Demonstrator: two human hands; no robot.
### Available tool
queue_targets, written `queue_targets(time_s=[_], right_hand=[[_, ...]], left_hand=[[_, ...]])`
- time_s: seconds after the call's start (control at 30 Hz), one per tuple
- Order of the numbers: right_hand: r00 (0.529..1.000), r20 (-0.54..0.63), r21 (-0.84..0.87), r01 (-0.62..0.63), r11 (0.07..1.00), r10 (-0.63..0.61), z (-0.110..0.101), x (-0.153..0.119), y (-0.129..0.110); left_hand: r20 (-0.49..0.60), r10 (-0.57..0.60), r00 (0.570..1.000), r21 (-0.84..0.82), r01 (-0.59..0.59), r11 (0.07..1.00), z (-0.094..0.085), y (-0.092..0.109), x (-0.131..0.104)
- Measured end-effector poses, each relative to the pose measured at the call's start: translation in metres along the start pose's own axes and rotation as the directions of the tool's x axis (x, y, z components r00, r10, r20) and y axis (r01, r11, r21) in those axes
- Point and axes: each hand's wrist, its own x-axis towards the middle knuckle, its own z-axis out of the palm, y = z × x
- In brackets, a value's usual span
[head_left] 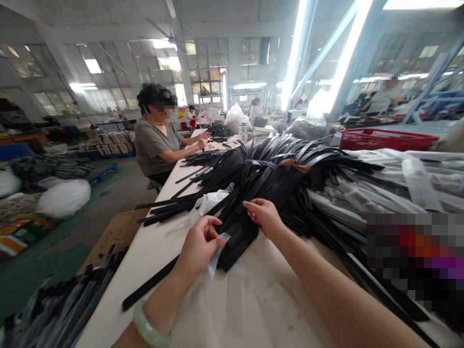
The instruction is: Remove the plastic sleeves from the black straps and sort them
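black strips (239, 237): lying in a thick bundle on the pale table (152, 256), their near ends sitting between and just beyond the two hands, their far lengths arching back over a larger heap.
left hand (201, 244): curling its fingers beside the bundle, the thumb touching clear film (213, 261); whether it is pinching the film, one cannot tell.
right hand (264, 218): pressing thumb and forefinger together at the tips over the bundle, the other fingers folding in; anything caught between the tips is not showing.
bangle (147, 328), pale green: circling the left wrist.
crumpled plastic (213, 200): resting among loose strips left of the bundle.
brown band (295, 166): lying across the strips beyond the right hand.
white-wrapped lengths (420, 181): piling up at right.
red crate (387, 139): standing behind that pile.
co-worker (154, 145), grey top: sitting at the table's left edge, holding both hands over it.
second strip stock (72, 299): leaning at lower left, below table level, near cardboard (112, 237).
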Motion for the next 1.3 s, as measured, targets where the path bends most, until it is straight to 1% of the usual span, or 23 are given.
queue_targets(time_s=[0.03, 0.1, 0.17, 0.2, 0.23, 0.3, 0.43, 0.67, 0.77, 0.83, 0.97, 1.1, 1.2, 1.3], right_hand=[[0.999, 0.043, 0.037, 0.006, 0.999, -0.008, 0.0, -0.006, -0.005], [0.979, 0.197, 0.112, 0.029, 0.993, -0.051, 0.002, -0.019, -0.015], [0.92, 0.368, 0.136, 0.089, 0.987, -0.134, 0.007, -0.033, -0.023], [0.888, 0.426, 0.127, 0.132, 0.983, -0.174, 0.01, -0.039, -0.025], [0.867, 0.453, 0.105, 0.177, 0.979, -0.206, 0.013, -0.044, -0.026], [0.866, 0.437, 0.051, 0.244, 0.968, -0.241, 0.017, -0.05, -0.026], [0.872, 0.404, 0.033, 0.287, 0.957, -0.275, 0.018, -0.048, -0.022], [0.868, 0.413, 0.016, 0.296, 0.955, -0.276, 0.014, -0.044, -0.02], [0.884, 0.372, 0.029, 0.294, 0.955, -0.283, 0.014, -0.044, -0.022], [0.886, 0.358, 0.044, 0.301, 0.953, -0.296, 0.015, -0.045, -0.022], [0.875, 0.378, 0.041, 0.311, 0.95, -0.303, 0.017, -0.045, -0.021], [0.88, 0.378, 0.009, 0.307, 0.952, -0.287, 0.017, -0.044, -0.02], [0.877, 0.398, -0.014, 0.3, 0.954, -0.27, 0.016, -0.043, -0.019], [0.87, 0.429, -0.035, 0.283, 0.959, -0.241, 0.016, -0.042, -0.017]], left_hand=[[-0.009, 0.004, 1.0, 0.01, -0.004, 1.0, -0.001, 0.0, 0.0], [-0.014, 0.011, 1.0, 0.021, -0.011, 1.0, -0.004, 0.0, 0.0], [-0.012, 0.008, 1.0, 0.013, -0.008, 1.0, -0.007, -0.001, 0.001], [-0.01, 0.002, 1.0, 0.003, -0.002, 1.0, -0.008, -0.002, 0.001], [-0.007, -0.003, 1.0, -0.012, 0.003, 1.0, -0.009, -0.002, 0.001], [0.006, -0.013, 1.0, -0.054, 0.013, 0.998, -0.01, -0.003, 0.001], [0.042, -0.021, 0.999, -0.135, 0.027, 0.99, -0.012, -0.004, 0.002], [0.06, -0.04, 0.997, -0.193, 0.05, 0.98, -0.014, -0.005, 0.003], [0.059, -0.05, 0.997, -0.204, 0.061, 0.977, -0.015, -0.005, 0.003], [0.056, -0.055, 0.997, -0.205, 0.066, 0.977, -0.015, -0.005, 0.003], [0.057, -0.057, 0.997, -0.19, 0.067, 0.98, -0.013, -0.003, 0.001], [0.047, -0.057, 0.997, -0.192, 0.065, 0.979, -0.012, 0.0, 0.0], [0.031, -0.062, 0.998, -0.194, 0.067, 0.979, -0.013, 0.0, 0.001], [0.041, -0.068, 0.997, -0.185, 0.074, 0.98, -0.014, -0.002, 0.001]])
